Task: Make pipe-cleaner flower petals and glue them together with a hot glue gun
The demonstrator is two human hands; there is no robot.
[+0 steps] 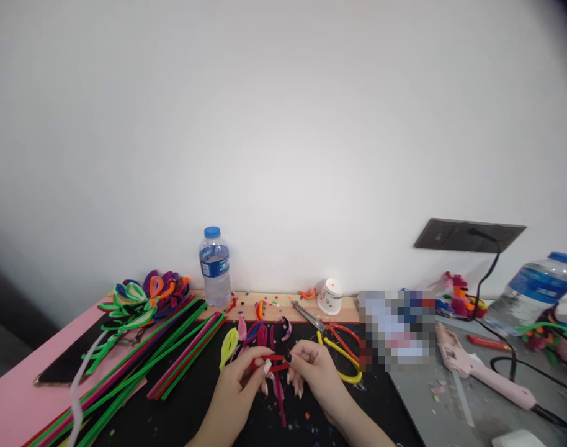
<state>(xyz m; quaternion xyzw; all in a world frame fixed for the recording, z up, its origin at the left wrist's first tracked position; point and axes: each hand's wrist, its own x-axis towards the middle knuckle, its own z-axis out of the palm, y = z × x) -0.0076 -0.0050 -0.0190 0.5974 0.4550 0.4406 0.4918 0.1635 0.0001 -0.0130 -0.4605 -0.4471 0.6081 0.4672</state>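
My left hand (pixel 241 385) and my right hand (pixel 312 375) come together over the black mat (pixel 200 422). Between them is a red pipe cleaner (pixel 276 365), bent into a narrow loop; each hand pinches one end. Below it, a magenta pipe cleaner piece (pixel 279 397) hangs or lies between the hands; whether it is joined to the red one I cannot tell. Just beyond my fingers lie a yellow pipe cleaner loop (pixel 228 347), a pink piece (pixel 242 328) and several other bent pieces. Orange-and-yellow-handled scissors (pixel 343 347) rest right of my right hand.
Long pipe cleaners (pixel 139 372) and a pile of looped ones (pixel 144 298) fill the left. A water bottle (pixel 216 279) and a paper cup (pixel 330 298) stand by the wall. Rightward are a pink glue gun (pixel 492 379), its black cord (pixel 481 292) and another bottle (pixel 535 292).
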